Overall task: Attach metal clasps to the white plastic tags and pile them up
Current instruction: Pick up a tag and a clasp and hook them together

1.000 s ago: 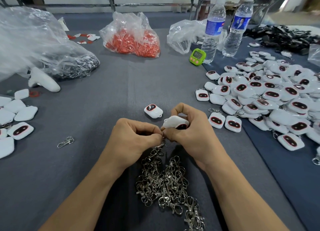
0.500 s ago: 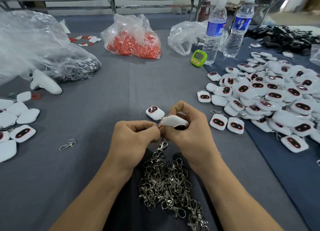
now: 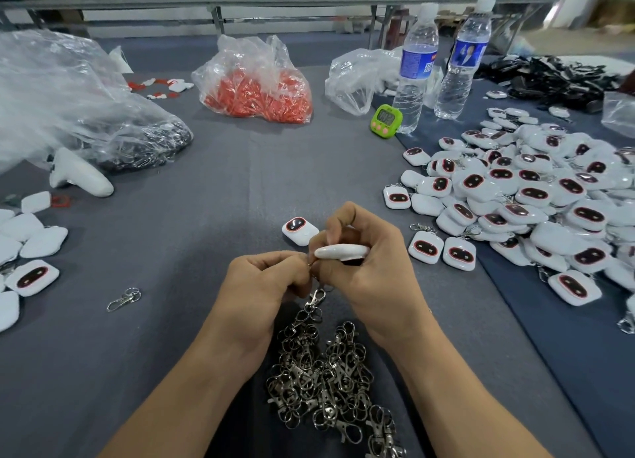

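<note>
Hands together at mid-table, touching each other just above a grey cloth-covered table (image 3: 206,217). Right hand (image 3: 371,268) curled round a white rounded plastic tag (image 3: 340,251), held edge-on with the dark face turned downward. Left hand (image 3: 268,279) closed in a pinch at the tag's left end, on the top ring of a silver metal swivel clasp (image 3: 316,301) that dangles below both hands. Lower end of the clasp reaching a tangled heap of silver metal clasps (image 3: 326,378) lying nearest the person. Ring through the tag or not: cannot tell, joint hidden by fingertips.

Just beyond the hands, a single white tag with a red-rimmed black oval face (image 3: 300,231), flat on the cloth and apart from the others. To the right, a big pile of white tags (image 3: 532,200), metal clasps showing here and there. At the left edge, a smaller scatter of white tags (image 3: 32,277) – most face down – and near them a lone silver clasp (image 3: 124,299).

Further back:
- a clear plastic bag of red parts (image 3: 261,86)
- a small green digital timer (image 3: 385,121)
- beside the timer, two upright clear water bottles with blue labels (image 3: 414,69)

At far left, a large crumpled clear plastic bag (image 3: 68,107) with a white handle-shaped plastic object (image 3: 80,177) at its near edge.
</note>
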Motion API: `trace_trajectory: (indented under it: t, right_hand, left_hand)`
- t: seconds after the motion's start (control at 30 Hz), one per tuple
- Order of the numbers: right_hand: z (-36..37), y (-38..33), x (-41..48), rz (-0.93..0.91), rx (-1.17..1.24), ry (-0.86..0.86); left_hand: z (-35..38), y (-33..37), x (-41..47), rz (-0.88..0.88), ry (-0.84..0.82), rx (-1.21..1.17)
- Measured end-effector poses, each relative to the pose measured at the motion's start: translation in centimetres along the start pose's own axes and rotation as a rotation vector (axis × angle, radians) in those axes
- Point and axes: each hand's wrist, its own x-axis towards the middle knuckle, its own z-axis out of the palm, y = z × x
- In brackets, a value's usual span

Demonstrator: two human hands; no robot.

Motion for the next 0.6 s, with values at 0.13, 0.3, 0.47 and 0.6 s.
trace_trajectory:
  t: [0.13,0.3,0.47,0.6]
  right_hand:
    - [-0.1,0.0,0.1,0.089,0.006,0.006]
    - [-0.2,1.0,0.2,0.354,-0.080,0.196]
    - [-0.7,1.8,0.3,0.366,-0.302,0.183]
    - [-1.4,2.4,0.1,0.281,-0.568,0.160]
  left_hand:
    - [-0.3,0.0,0.1,0.058,0.048,0.102]
    - [-1.8,-0.5,0.5,0.353,0.357,0.786]
    - [-2.2,-1.4,0.9,0.581,0.245,1.283]
    - [-2.3,-1.4,1.0,0.568,0.171,1.226]
